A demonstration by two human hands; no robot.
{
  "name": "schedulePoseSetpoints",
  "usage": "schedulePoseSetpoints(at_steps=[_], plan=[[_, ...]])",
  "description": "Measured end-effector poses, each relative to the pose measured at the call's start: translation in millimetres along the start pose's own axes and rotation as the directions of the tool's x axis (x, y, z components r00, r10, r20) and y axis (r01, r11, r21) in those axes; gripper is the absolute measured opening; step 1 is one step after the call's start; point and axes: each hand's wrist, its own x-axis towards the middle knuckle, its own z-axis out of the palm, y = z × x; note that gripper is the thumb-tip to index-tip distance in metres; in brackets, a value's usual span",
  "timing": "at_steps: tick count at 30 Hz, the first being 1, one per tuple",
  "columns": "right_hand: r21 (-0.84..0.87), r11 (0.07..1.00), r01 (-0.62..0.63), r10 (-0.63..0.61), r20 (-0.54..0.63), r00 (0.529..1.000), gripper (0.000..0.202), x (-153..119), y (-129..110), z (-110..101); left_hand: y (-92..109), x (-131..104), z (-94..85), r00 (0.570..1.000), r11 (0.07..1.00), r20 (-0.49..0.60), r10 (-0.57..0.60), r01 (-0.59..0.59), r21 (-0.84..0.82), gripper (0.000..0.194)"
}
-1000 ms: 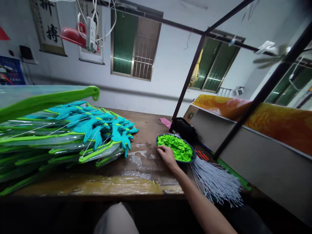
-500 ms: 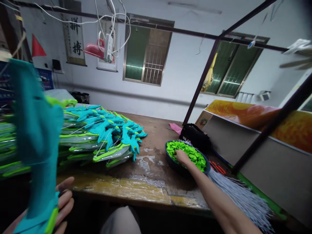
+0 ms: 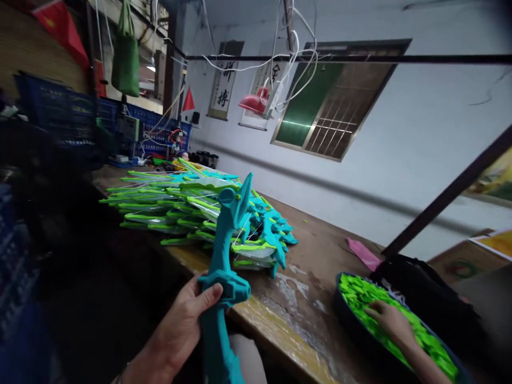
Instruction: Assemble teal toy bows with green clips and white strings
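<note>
My left hand (image 3: 188,314) is closed around the middle of a teal plastic toy bow body (image 3: 224,256), held upright, its pointed end up. The thumb lies across its thick grip, and the lower end runs out of the picture. At the right, my right hand (image 3: 394,322) reaches into a dark basin (image 3: 352,330) full of small bright green plastic pieces (image 3: 424,336). Its fingers are bent together at the surface of the pieces; what lies between the fingertips is hidden. Behind the bow body is a stacked heap of teal and green toy bows (image 3: 188,213) with white strings.
The worn table (image 3: 316,229) has a yellow taped front edge (image 3: 276,325). A pink cloth (image 3: 364,254) and a black bag (image 3: 432,298) lie beyond the basin. A dark slanted pole (image 3: 448,186) rises at the right. A red lamp (image 3: 254,103) and white cables hang above.
The view has swung to the left. The bow body, close to the camera at the far left before, now stands upright mid-view in my left hand. My right hand is still in the basin.
</note>
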Motion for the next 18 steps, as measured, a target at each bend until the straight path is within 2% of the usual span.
schedulePoseSetpoints(at_steps=[2,4,7,8,11,13,16,18], plan=[[0.192,0.981,-0.035,0.035,0.006,0.999,0.036,-15.7,-22.1,-9.3,-2.7,-4.7,-1.3,1.000,0.999,0.016,0.002,-0.003,0.054,0.034],[0.416,0.909,-0.016,-0.002,0.042,0.999,0.041,-39.2,-54.8,-15.7,-6.0,-7.6,1.0,1.000,0.995,0.019,0.011,-0.013,0.104,0.032],[0.702,0.710,0.054,-0.196,0.125,0.973,0.071,-89.5,-115.1,-14.6,-14.4,-6.8,6.4,0.998,0.991,0.003,0.057,-0.057,0.119,0.037],[0.762,0.646,0.049,-0.265,0.163,0.950,0.074,-108.9,-135.1,-11.6,-17.9,-5.7,7.9,0.997,0.990,-0.007,0.075,-0.074,0.121,0.040],[0.868,0.497,-0.016,-0.430,0.262,0.864,0.058,-164.5,-185.9,0.6,-27.0,-3.0,9.6,0.993,0.986,-0.037,0.110,-0.104,0.128,0.047],[0.922,0.381,-0.073,-0.495,0.270,0.826,0.043,-192.3,-209.1,8.1,-29.8,-2.6,8.2,0.990,0.984,-0.053,0.131,-0.123,0.132,0.050],[0.969,0.199,-0.148,-0.538,0.234,0.810,0.029,-216.3,-231.2,16.1,-29.8,-3.7,3.5,0.985,0.975,-0.051,0.163,-0.153,0.159,0.052],[0.975,0.133,-0.178,-0.535,0.222,0.815,0.025,-225.0,-241.6,19.0,-29.0,-4.6,-0.1,0.983,0.968,-0.046,0.176,-0.165,0.190,0.053]])
